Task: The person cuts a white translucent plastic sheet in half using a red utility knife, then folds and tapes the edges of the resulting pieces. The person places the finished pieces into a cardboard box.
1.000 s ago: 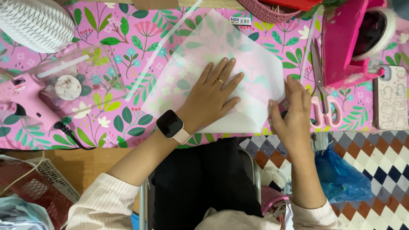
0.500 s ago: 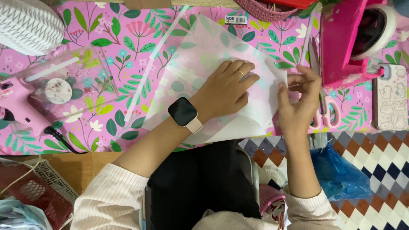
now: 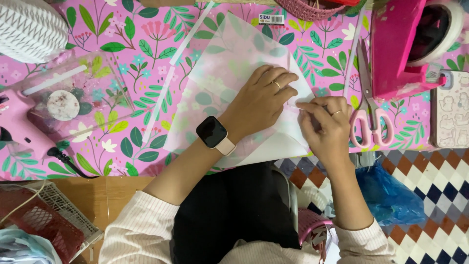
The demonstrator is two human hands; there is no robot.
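On the flowered worktop, our left hand still flattens the translucent sheet while our right hand, having slid up, now pinches its right edge.

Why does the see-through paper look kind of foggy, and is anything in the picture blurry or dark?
In the head view the translucent sheet dims the flower pattern of the pink tablecloth beneath it. Light is even and soft, with only faint shadows under the left hand and right hand. Most things look sharp; the clear plastic box shows pale glare.
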